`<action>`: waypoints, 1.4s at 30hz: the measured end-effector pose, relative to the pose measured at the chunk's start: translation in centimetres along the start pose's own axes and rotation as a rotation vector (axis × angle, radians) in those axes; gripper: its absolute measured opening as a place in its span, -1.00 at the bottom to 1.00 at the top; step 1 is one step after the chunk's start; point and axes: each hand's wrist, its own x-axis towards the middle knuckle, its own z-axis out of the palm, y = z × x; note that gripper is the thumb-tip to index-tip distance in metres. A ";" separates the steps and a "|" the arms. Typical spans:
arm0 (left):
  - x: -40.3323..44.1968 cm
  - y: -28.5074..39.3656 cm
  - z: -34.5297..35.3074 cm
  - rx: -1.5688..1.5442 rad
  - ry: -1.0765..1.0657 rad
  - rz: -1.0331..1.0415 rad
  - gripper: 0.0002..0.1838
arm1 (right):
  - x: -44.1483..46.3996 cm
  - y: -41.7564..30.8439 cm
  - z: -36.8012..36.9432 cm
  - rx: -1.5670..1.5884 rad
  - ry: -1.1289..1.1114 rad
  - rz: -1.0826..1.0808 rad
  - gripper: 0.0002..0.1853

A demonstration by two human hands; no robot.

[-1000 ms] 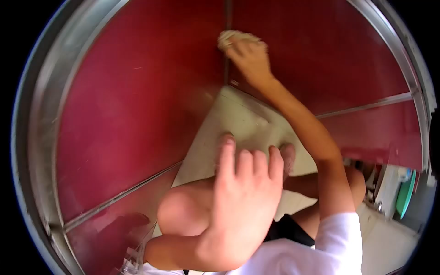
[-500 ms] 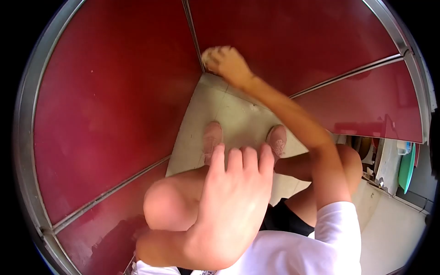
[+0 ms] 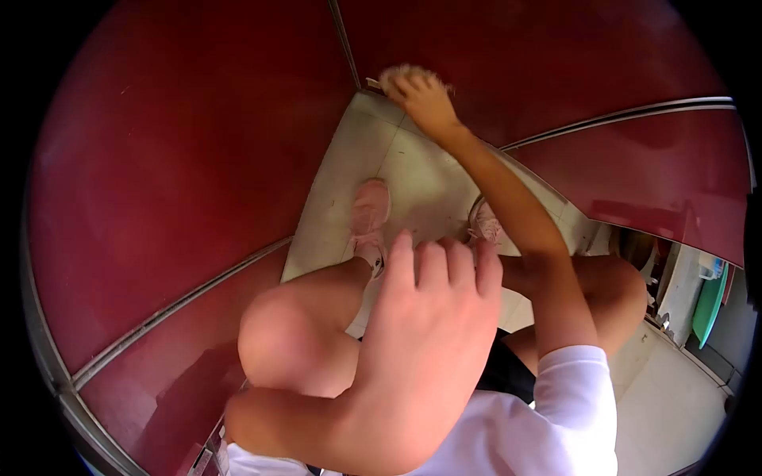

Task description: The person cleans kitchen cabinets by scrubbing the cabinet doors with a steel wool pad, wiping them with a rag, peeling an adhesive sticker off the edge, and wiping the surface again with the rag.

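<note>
My right hand point(image 3: 425, 101) reaches far forward to the lower part of the red cabinet panel point(image 3: 540, 63). Its fingers press a tan, rumpled cloth point(image 3: 409, 71) against the panel, just right of the corner seam and close to the floor. Much of the cloth is covered by the fingers. In the foreground, near the camera, my left hand point(image 3: 429, 333) hangs in the air with its back toward me. Its fingers are loosely bent and slightly apart, and nothing shows in it; the palm is hidden.
Red panels point(image 3: 167, 159) with metal trim rise on both sides of the tiled floor point(image 3: 413, 166). My pink shoes point(image 3: 371, 208) stand between them. At the right, an open compartment point(image 3: 631, 247) and a green board-like item point(image 3: 709, 309) are visible.
My right hand has slid the cloth rightward along the panel, away from the corner seam. The view has shifted slightly, and my left hand keeps much the same pose.
</note>
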 end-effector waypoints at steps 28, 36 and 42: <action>0.0 1.9 1.9 0.011 -0.063 0.064 -0.60 | -10.6 -2.7 4.8 0.030 -0.178 0.209 -0.66; -1.2 2.5 0.8 0.067 -0.089 0.126 -0.61 | -5.8 3.5 -8.0 0.487 -0.009 0.450 -0.62; -0.8 4.0 0.5 0.094 -0.046 0.162 -0.65 | 2.4 9.3 -23.0 0.174 0.653 0.570 -0.46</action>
